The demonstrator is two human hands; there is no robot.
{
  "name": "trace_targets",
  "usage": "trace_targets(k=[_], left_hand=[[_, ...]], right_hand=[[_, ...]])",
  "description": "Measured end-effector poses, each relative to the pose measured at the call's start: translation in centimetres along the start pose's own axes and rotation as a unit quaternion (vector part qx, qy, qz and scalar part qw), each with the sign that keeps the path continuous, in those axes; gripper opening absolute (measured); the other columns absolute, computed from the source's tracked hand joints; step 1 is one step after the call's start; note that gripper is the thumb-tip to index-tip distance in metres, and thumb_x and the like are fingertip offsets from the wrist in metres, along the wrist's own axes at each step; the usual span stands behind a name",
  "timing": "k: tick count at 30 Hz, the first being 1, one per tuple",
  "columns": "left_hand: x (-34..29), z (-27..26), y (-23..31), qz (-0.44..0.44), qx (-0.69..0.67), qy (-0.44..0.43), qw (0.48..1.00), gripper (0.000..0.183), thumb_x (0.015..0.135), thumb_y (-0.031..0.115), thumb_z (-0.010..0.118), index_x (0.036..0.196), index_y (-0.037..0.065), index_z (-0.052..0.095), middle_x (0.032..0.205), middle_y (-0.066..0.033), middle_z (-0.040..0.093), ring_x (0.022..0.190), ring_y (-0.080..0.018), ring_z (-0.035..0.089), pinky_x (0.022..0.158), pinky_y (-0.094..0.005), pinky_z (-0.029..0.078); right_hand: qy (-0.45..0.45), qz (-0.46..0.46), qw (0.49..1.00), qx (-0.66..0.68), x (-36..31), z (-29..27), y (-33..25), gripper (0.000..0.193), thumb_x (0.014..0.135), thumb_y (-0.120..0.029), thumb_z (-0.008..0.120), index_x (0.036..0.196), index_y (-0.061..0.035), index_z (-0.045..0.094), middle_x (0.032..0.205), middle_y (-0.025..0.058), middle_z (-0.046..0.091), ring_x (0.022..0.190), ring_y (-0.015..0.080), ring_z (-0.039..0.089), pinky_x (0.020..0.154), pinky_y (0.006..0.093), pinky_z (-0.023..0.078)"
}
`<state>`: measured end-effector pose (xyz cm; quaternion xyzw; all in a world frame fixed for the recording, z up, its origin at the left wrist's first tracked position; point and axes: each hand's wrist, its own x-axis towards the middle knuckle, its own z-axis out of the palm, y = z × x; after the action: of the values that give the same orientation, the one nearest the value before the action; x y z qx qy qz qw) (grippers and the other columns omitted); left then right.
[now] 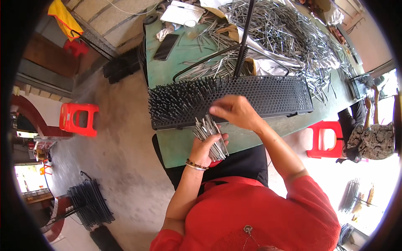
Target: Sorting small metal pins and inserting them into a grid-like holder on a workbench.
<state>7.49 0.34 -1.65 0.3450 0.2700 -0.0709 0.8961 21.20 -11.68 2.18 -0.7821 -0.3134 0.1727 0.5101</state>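
My left hand (204, 149) is closed round a bundle of thin silvery metal rods (210, 136), which fan out at their upper ends. It is just in front of a long black perforated rack (268, 94). Above the rack's near edge is my right hand (236, 112), its fingers curled together and slightly blurred; whatever they may pinch does not show. Upright dark rods (180, 98) fill the holes in the left part of the rack, while the holes to the right show bare. A black wire frame (240, 54) rises behind it.
A large heap of loose metal rods (284, 33) covers the back of the green table (180, 146). A phone (166, 47) and white paper (181, 14) lie at the back left. Red stools (79, 119) stand on both sides. Another person (372, 138) works at the far right.
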Motion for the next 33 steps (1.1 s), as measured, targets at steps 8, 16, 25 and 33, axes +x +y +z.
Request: trace_targets(k=[8, 16, 25, 33], left_hand=[[0.1, 0.8, 0.1, 0.026, -0.014, -0.001, 1.000, 0.024, 0.082, -0.001, 0.059, 0.105, 0.002, 0.056, 0.096, -0.0079, 0.062, 0.084, -0.0243, 0.067, 0.072, -0.0381, 0.058], [0.0, 1.0, 0.3, 0.028, 0.011, -0.008, 1.000, 0.020, 0.082, -0.003, 0.057, 0.102, 0.001, 0.058, 0.095, -0.0079, 0.063, 0.086, -0.0259, 0.067, 0.072, -0.0381, 0.058], [0.6, 1.3, -0.3, 0.031, 0.011, 0.005, 0.999, 0.024, 0.080, -0.003, 0.060, 0.104, -0.002, 0.056, 0.096, -0.0115, 0.062, 0.088, -0.0274, 0.067, 0.073, -0.0394, 0.058], [1.1, 0.8, -0.7, -0.004, 0.001, 0.019, 1.000, 0.024, 0.082, 0.001, 0.057, 0.106, 0.000, 0.057, 0.097, -0.0106, 0.062, 0.095, -0.0280, 0.064, 0.082, -0.0441, 0.055]], right_hand=[[-0.105, 0.058, 0.991, 0.054, -1.3, 0.5, 1.2, 0.020, 0.080, -0.014, 0.072, 0.088, 0.0043, 0.070, 0.074, 0.0075, 0.067, 0.065, 0.0087, 0.060, 0.056, 0.0238, 0.047], [-0.076, 0.104, 0.981, 0.147, -1.3, 0.9, 1.8, 0.018, 0.081, -0.011, 0.069, 0.088, 0.0049, 0.068, 0.074, 0.0055, 0.067, 0.067, 0.0073, 0.060, 0.060, 0.0232, 0.049], [-0.061, 0.118, 0.980, 0.146, -1.5, -0.1, 1.6, 0.017, 0.081, -0.010, 0.069, 0.089, 0.0043, 0.066, 0.076, 0.0038, 0.066, 0.070, 0.0070, 0.059, 0.063, 0.0226, 0.048], [0.194, -0.037, 0.972, 0.131, 1.9, -1.6, 0.3, 0.017, 0.085, -0.013, 0.067, 0.091, 0.0018, 0.061, 0.077, 0.0029, 0.064, 0.071, 0.0062, 0.057, 0.063, 0.0228, 0.047]])
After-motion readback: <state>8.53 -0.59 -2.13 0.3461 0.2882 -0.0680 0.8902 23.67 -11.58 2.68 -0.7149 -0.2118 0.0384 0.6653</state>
